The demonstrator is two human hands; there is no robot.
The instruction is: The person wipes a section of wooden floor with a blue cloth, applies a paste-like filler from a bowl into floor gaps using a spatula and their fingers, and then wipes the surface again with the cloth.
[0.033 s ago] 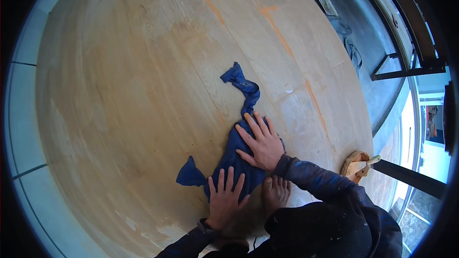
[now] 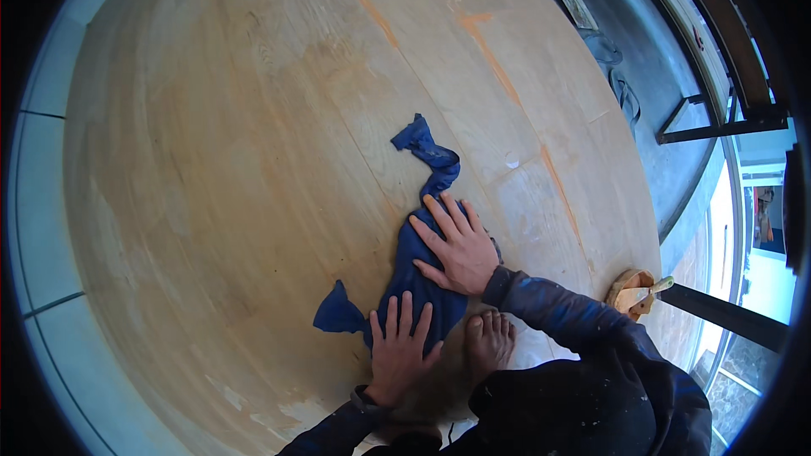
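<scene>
A crumpled dark blue cloth (image 2: 414,255) lies on a large pale wooden surface (image 2: 228,160). One twisted end of it trails away from me, and a short flap sticks out at the left. My left hand (image 2: 400,359) rests on the near part of the cloth, fingers spread and stretched forward. Farther off and to the right, my right hand (image 2: 460,249) lies flat on the cloth with its fingers apart. Both palms face down on the fabric.
My bare foot (image 2: 488,344) stands on the wood beside the cloth. A round wooden bowl (image 2: 623,290) with a putty knife (image 2: 657,286) across it sits at the right edge. Orange filler streaks (image 2: 494,63) mark the wood. A dark metal frame (image 2: 726,127) stands at the far right.
My right hand has shifted slightly left, with the cloth under it. The left hand stays almost in place.
</scene>
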